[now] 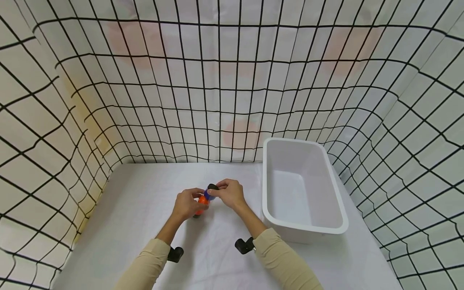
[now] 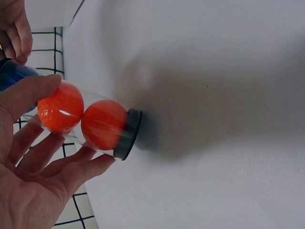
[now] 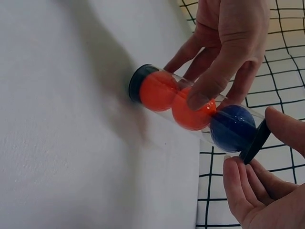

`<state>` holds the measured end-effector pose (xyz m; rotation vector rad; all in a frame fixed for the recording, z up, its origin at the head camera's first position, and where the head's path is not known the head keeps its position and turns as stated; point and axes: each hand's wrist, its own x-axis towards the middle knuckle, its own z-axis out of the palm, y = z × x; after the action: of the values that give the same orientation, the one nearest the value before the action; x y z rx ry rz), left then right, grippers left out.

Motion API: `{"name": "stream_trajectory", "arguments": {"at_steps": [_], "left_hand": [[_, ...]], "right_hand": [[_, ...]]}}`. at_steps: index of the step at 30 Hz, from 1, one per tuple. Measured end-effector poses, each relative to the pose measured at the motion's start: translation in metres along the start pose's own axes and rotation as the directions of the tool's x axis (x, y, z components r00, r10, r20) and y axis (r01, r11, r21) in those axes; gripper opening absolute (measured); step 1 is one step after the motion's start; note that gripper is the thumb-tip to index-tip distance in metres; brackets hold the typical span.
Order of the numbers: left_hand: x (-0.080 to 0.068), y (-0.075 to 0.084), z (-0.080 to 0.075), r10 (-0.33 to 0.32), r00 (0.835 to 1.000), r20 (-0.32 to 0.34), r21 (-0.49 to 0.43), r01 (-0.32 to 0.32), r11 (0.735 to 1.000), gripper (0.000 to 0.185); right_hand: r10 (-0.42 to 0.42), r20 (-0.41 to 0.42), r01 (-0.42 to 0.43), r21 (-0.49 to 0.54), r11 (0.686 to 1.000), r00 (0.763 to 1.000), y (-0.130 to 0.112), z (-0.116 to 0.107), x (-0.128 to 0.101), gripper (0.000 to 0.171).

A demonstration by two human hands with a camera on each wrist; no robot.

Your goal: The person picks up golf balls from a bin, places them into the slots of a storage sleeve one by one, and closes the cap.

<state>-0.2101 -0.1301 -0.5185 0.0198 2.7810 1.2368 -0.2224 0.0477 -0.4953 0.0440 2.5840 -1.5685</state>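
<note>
A clear plastic tube [image 3: 213, 114] holds two orange balls [image 2: 104, 125] and a blue ball [image 3: 233, 128] in a row. My left hand [image 1: 186, 204] grips the tube around its middle, thumb on one side and fingers on the other. At the blue ball's end, my right hand [image 1: 231, 193] pinches a black cap [image 3: 256, 141] between thumb and fingers. That cap looks slightly tilted against the tube's mouth; whether it is fully seated I cannot tell. Another black cap [image 2: 128, 135] covers the lower end, close above the white tabletop.
To the right stands a white plastic bin [image 1: 290, 197], with nothing seen inside. Black netting [image 1: 235, 88] rises along the back and both sides of the white table [image 1: 137, 193]. Black camera mounts [image 1: 244, 245] stick out from both wrists.
</note>
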Motion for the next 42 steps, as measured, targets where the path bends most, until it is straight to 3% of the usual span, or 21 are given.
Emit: {"name": "stream_trajectory", "arguments": {"at_steps": [12,30,38,42], "left_hand": [[0.000,0.002,0.001,0.001,1.000,0.003,0.006,-0.001,1.000,0.045],[0.000,0.002,-0.003,-0.009,1.000,0.014,-0.003,0.010,1.000,0.046],[0.001,0.002,-0.002,0.006,1.000,0.003,0.006,-0.006,1.000,0.045],[-0.001,0.001,-0.003,0.005,1.000,0.009,-0.006,-0.005,1.000,0.044]], "right_hand": [[0.063,0.069,-0.071,0.120,0.990,0.996,0.003,-0.006,0.005,0.043],[0.080,0.145,-0.097,0.115,0.989,0.986,-0.002,-0.007,0.004,0.045],[0.073,0.242,-0.147,0.304,0.941,0.967,-0.001,-0.003,0.010,0.043],[0.063,0.234,-0.149,0.370,0.917,0.970,0.005,0.001,0.011,0.041]]}}
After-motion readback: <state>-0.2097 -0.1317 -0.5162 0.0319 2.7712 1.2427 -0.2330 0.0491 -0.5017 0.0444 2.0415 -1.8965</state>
